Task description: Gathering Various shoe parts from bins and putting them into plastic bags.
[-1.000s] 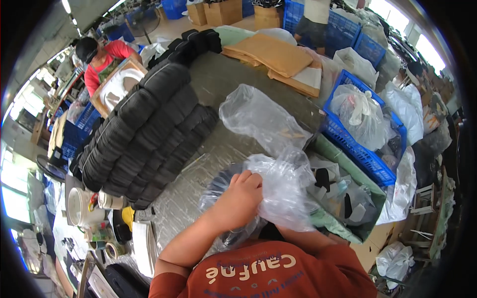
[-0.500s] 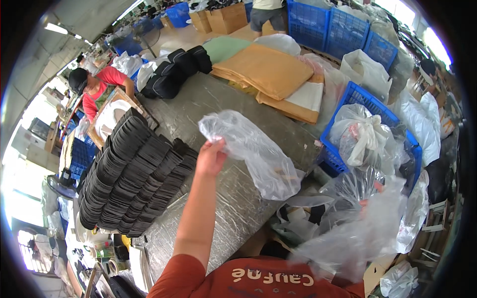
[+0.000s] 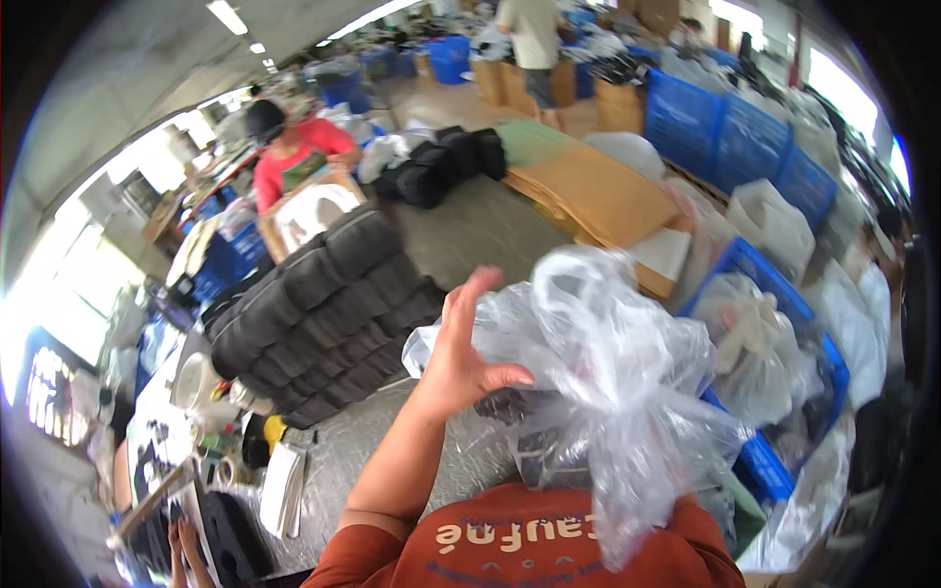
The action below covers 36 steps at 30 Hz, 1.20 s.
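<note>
A large clear plastic bag (image 3: 627,392), bunched in folds and loops, hangs in front of my chest over the near edge of the table. Something dark shows at its lower left, too veiled to name. My left hand (image 3: 461,358) is open at the bag's left side, thumb and fingers spread apart; whether it touches the plastic I cannot tell. Behind the bag, my right hand is hidden; only the right sleeve (image 3: 701,534) shows. To the left of my left hand stand stacked rows of black, curved padded pieces (image 3: 323,304).
A blue crate (image 3: 828,382) with filled plastic bags stands to the right. Folded tan sheets (image 3: 598,191) and black bundles (image 3: 441,167) lie across the grey-covered table (image 3: 363,470). A person in red (image 3: 294,162) is at the far left; another person's hands (image 3: 181,539) show lower left.
The clear bag on the right has come up in front of my chest. My left hand, which pinched a clear plastic sleeve, has opened. The view has shifted, showing more to the left.
</note>
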### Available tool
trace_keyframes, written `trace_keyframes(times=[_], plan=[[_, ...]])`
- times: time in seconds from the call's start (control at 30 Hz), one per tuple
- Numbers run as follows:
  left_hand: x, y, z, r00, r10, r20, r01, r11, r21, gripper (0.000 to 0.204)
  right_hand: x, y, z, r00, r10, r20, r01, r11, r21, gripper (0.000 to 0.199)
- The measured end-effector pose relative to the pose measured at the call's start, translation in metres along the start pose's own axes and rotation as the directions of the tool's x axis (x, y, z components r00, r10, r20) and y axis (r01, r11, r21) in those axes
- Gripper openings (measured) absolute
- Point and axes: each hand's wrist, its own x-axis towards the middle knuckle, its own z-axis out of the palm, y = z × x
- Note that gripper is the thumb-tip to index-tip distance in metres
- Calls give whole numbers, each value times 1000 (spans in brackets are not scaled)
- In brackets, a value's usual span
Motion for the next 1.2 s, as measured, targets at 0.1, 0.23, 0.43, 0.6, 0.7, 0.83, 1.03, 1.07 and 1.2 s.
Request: trace_keyframes(times=[0.1,0.23,0.43,0.6,0.7,0.83,1.03,1.07,1.2], plan=[[-37,-37,-14,957,-132,258,177,971,-160,103,-1,26,9,986,-71,150,65,997,44,47],[-74,-11,-16,944,-101,316,219,904,-368,63,67,15,52,957,-119,265,101,991,82,47],[-122,19,-32,942,-232,241,316,853,-415,49,165,-45,127,931,-119,345,68,985,157,46],[-145,-20,14,822,-227,522,18,927,375,28,120,-12,122,931,-95,352,24,979,202,46],[-146,-8,-5,951,-294,-96,308,921,236,23,170,-58,185,941,-89,326,9,971,241,45],[-166,-8,3,865,-398,-306,409,912,-29,26,165,-58,189,952,-50,302,-39,959,281,45],[-196,-66,22,899,-438,7,435,894,106,31,165,-58,191,952,30,304,-137,932,337,44],[-201,-68,18,900,-429,69,430,903,13,34,169,-61,190,953,46,301,-155,925,348,44],[-193,-58,26,931,-364,-7,336,851,404,39,157,-55,188,952,103,288,-213,900,380,44]])
